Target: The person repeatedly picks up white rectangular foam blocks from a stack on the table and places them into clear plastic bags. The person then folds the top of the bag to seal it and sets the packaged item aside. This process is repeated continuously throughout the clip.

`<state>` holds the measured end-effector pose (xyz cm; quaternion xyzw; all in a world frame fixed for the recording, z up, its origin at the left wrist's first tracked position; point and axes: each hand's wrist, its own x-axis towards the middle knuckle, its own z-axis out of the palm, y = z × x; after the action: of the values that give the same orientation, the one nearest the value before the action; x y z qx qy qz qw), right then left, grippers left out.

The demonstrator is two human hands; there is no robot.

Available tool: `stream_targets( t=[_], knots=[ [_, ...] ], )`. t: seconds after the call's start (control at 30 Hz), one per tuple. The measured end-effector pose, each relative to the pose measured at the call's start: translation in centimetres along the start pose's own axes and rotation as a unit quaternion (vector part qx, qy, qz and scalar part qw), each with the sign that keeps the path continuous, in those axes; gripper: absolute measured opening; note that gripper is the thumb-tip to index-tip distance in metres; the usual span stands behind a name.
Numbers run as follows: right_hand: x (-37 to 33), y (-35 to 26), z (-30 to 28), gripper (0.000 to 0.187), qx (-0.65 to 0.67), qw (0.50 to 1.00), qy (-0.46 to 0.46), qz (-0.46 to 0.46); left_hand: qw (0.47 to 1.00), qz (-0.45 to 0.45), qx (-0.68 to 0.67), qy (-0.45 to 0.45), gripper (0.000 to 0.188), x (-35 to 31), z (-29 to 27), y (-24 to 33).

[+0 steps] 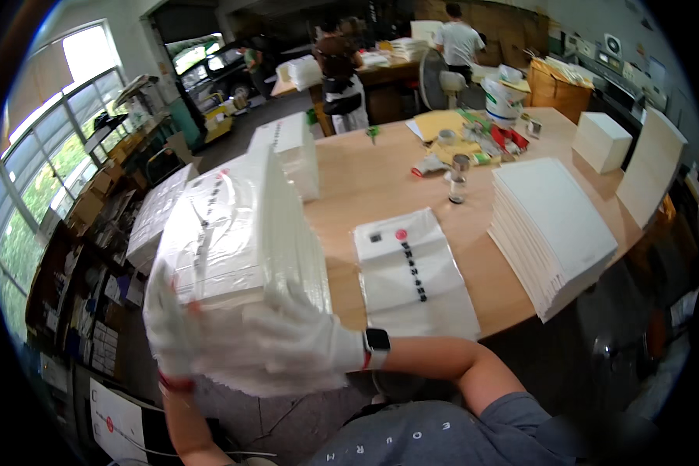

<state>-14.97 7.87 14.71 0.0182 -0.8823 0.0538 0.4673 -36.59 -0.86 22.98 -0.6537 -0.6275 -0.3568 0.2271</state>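
- A pale wood-toned desk (340, 159) stretches ahead of me, with tall metal-framed windows (64, 109) along the left wall.
- At its left end stands a tall stack of white, clear-plastic-wrapped packages (213, 233).
- The white-gloved left hand (171, 330) and white-gloved right hand (307, 335) blur at its near end; I can't tell whether either grip is open or closed.
- A flat white plastic bag (412, 283) bears a red round mark above black characters; similar printing tops the stack.

Two hands (299, 334), one watch (377, 347) — three coworkers (339, 70)
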Motion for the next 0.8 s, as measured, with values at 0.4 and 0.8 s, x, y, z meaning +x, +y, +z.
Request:
stream_targets(
  t=[0.4,0.8],
  knots=[
    [-31.8,-8.2,-9.7,0.041,0.151,0.67,-0.393,0.612,0.949,0.056,-0.246,-0.19,0.022,-21.6,30.3,19.9],
    [-26.0,0.3,-7.3,0.038,0.345,0.512,0.115,0.779,0.821,-0.079,-0.347,-0.446,0.021,-14.9,36.0,18.4]
  ],
)
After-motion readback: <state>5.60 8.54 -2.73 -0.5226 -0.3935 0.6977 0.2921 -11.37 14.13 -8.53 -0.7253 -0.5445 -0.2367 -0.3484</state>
